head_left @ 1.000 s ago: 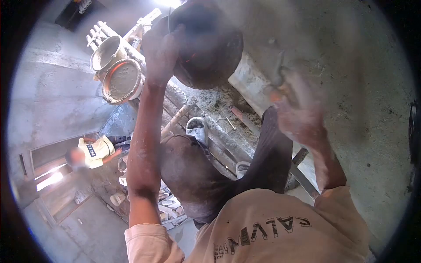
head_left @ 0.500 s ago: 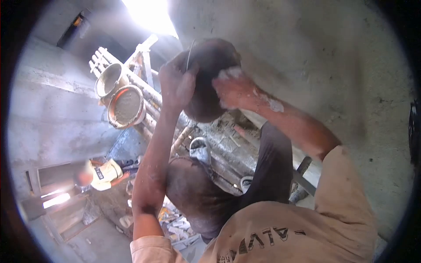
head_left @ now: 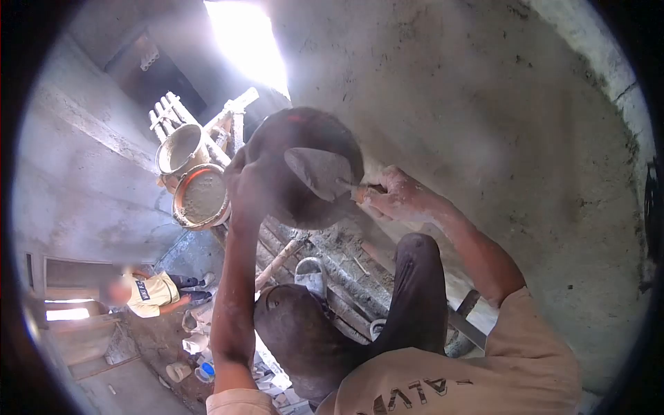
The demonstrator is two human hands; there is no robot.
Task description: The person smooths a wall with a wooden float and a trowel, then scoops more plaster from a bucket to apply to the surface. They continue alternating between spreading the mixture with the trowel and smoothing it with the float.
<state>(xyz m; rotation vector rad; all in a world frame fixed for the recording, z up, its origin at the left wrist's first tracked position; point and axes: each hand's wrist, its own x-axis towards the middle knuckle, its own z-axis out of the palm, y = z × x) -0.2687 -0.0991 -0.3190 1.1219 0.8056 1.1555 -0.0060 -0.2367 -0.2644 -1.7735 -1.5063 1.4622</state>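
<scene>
A dark, rounded bucket (head_left: 304, 128) is raised in front of me, tilted, beside the plastered wall. My left hand (head_left: 243, 183) is closed on its left edge, the fingers partly hidden behind it. In my right hand (head_left: 404, 195) is the wooden handle of a trowel, fingers wrapped round it. The trowel's grey, mortar-smeared blade (head_left: 319, 169) points left and overlaps the bucket in this view. Pale mortar marks my right knuckles and wrist.
Two buckets (head_left: 202, 197), one full of grey mortar, stand at left on scaffold poles (head_left: 169, 107). A grey wall (head_left: 484, 104) fills the right. My sandalled foot (head_left: 311, 275) rests on muddy planks. Below left, a person (head_left: 159, 292) is near scattered rubble.
The bucket has come down and left with my left hand. My right hand has drawn back from it to the right, and a trowel now shows in it.
</scene>
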